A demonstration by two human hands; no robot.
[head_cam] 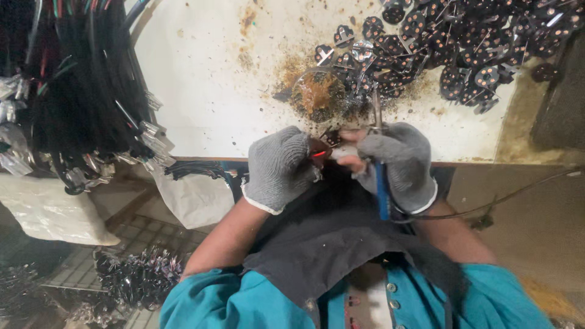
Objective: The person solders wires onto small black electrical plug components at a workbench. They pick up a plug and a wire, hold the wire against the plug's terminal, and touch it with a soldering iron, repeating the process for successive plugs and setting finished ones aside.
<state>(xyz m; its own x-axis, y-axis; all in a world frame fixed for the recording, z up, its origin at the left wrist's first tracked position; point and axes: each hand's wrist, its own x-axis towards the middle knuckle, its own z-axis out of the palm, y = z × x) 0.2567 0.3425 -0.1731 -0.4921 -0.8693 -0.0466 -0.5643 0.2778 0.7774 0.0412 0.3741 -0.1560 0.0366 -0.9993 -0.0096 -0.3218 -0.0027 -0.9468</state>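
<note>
Standing beside the bench, I see a person in a teal shirt bent over the near edge of a stained white worktable (201, 91); both hands wear grey knit gloves, the right one with its fingertips cut away. The left hand (277, 167) is curled closed around a small dark plug piece (320, 152) with a red streak on it; the piece sits at the tips of that hand's thumb and fingers, pinched there, just off the table's edge and above the dark cloth (329, 237) on the lap. The right hand (396, 161) is closed around a soldering iron (379, 146) with a blue handle; its bare fingertips (350, 135) reach across to the plug piece, and appear to touch it, though the contact itself is too small and dark to be sure; the iron's metal shaft rises past the fingers toward the table, and I cannot make out where its tip rests. A thin cord (506, 198) trails from that hand to the right. Just beyond the hands lies a round, rust-brown crusted dish (317, 94); further back and right a heap of dark round plug inserts (463, 49) with copper pins spreads over the table; at the left hang bundles of black cables (73, 91) with metal ends.
</note>
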